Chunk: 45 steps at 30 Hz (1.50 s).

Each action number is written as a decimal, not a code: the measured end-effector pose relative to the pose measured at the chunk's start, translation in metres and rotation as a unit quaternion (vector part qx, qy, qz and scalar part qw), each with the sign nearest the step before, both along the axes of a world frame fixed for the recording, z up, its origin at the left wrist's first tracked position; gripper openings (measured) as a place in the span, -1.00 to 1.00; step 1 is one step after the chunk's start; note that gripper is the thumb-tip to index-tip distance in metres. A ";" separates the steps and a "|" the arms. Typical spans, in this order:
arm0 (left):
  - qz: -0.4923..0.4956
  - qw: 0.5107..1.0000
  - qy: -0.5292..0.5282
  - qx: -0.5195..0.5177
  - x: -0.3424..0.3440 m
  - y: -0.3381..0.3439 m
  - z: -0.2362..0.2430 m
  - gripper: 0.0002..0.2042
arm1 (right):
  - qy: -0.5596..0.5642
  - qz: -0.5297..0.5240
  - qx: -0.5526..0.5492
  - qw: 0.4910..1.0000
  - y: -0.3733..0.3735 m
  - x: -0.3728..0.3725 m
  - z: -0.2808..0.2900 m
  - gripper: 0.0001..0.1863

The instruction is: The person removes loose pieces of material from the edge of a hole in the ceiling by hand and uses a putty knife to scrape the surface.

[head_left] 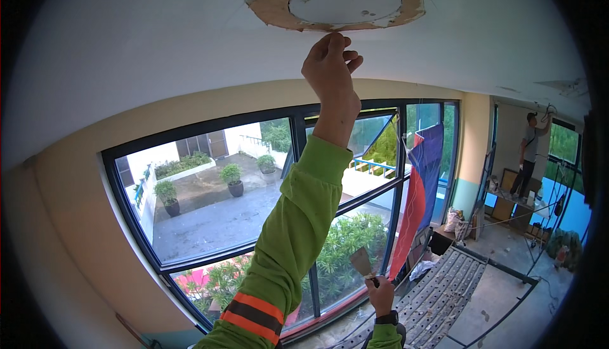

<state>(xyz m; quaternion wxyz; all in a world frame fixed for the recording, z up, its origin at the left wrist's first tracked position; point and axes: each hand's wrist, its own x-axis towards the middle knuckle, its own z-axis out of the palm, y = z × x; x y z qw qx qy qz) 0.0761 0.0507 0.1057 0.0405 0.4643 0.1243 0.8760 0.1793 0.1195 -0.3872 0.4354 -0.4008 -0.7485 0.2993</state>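
Overhead, a brown, ragged-edged ring of bared board [266, 7] surrounds a whitish round patch [346, 0] in the white ceiling. My left hand [331, 63] is raised to the ring's near edge, thumb and forefinger pinched at the torn ceiling paper there; the fingertips hide most of what they grip. The other fingers curl loosely. Low on the right, my right hand [382, 296] is closed round the handle of a putty knife [361, 262], its wide blade pointing up and away from the ceiling. Both sleeves are green, and a dark watch sits on my right wrist.
Below on the right lies a perforated metal scaffold platform [438, 292] with debris on it. Large dark-framed windows [209, 177] face me, and a red and blue cloth [424, 177] hangs beside them. Far right, another person [528, 152] stands raised, reaching toward ceiling wires.
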 end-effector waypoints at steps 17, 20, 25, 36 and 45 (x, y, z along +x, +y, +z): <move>-0.122 0.990 -0.071 0.021 0.018 0.000 0.008 -0.88 | 0.006 -0.004 -0.002 1.000 0.002 0.003 -0.003 -0.65; -0.124 0.991 -0.051 0.016 0.012 0.000 0.001 -0.89 | 0.005 0.000 0.014 1.000 0.004 0.001 -0.008 -0.66; -0.084 0.996 -0.023 0.005 0.001 0.003 -0.009 -0.82 | 0.018 0.006 0.023 1.000 0.002 0.000 -0.004 -0.66; -0.047 0.999 -0.023 -0.004 0.004 -0.005 -0.001 -0.79 | 0.005 0.006 0.010 1.000 0.002 0.001 -0.004 -0.66; -0.051 0.997 -0.058 -0.025 0.005 -0.007 0.010 -0.90 | 0.010 0.012 0.013 1.000 0.000 0.000 -0.002 -0.66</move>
